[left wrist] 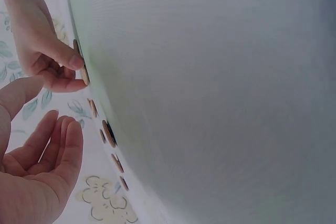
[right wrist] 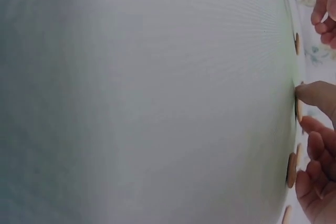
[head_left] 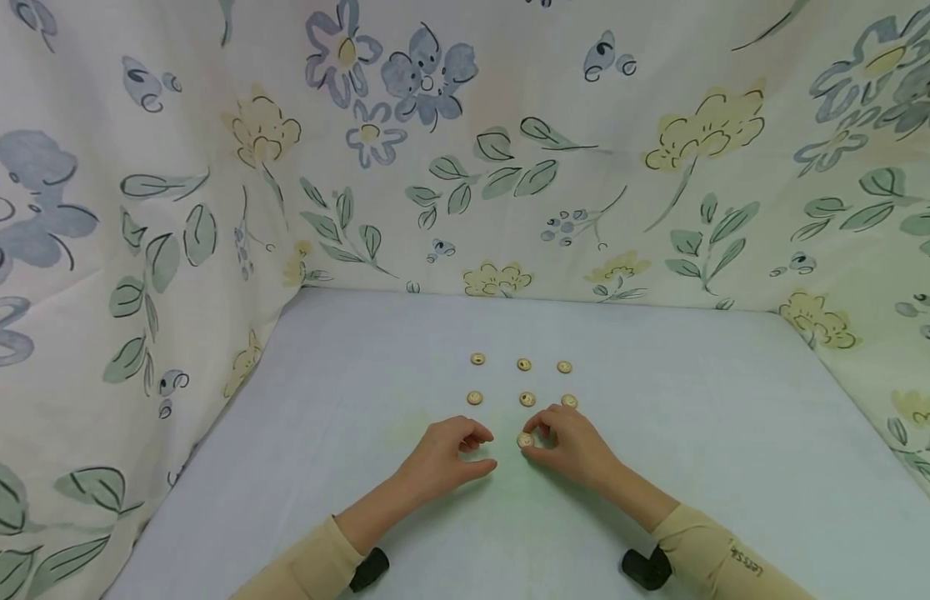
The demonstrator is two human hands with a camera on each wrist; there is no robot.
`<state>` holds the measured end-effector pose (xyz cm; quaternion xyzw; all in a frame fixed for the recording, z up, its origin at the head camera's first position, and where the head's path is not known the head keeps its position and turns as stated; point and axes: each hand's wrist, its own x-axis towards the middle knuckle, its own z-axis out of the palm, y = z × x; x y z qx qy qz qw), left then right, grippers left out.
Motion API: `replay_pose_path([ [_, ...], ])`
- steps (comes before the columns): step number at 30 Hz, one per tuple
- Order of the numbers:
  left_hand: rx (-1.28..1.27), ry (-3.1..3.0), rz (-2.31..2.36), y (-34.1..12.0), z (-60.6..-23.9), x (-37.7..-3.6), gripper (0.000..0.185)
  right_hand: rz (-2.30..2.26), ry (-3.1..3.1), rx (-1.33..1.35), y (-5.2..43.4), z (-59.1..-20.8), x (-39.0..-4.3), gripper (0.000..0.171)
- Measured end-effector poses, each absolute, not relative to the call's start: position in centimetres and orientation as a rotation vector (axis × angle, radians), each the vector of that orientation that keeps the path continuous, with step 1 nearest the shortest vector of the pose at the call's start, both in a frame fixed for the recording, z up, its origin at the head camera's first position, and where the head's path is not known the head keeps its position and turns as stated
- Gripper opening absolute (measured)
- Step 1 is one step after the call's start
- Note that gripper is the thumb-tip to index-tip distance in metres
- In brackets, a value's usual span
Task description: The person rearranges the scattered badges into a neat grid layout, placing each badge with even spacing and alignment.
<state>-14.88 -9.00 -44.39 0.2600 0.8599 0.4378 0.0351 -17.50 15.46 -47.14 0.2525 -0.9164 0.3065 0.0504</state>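
Seven small tan buttons lie on the pale surface (head_left: 660,467), six of them in two neat rows of three: a far row (head_left: 523,364) and a near row (head_left: 527,399); the seventh button (head_left: 525,440) sits below the middle column, pinched at its edge between thumb and fingertip of the right hand (head_left: 570,446); the left hand (head_left: 442,458) rests just beside it on the surface, fingers loosely curled and holding nothing; flowered cloth (head_left: 510,150) walls the space on three sides. As I judge it, the risk lies in the pinch itself; the button is thin and flat, so it could slip and skid out of line; the right knuckles also sit very near the near row's right-hand button (head_left: 569,402), and a careless lift could nudge it askew.
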Motion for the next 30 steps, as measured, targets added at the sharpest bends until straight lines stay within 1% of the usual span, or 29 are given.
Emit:
replay_pose_path([
  [8, 0.768, 2.631, 1.355, -9.0, -44.2, -14.8, 0.027, 0.932, -2.727, 0.747, 16.0, -47.0, -17.3, 0.024],
  [30, 0.771, 2.624, 1.397, -8.9, -43.9, -14.4, 0.027, 0.949, -2.806, 0.622, 18.6, -46.5, -16.2, 0.029],
])
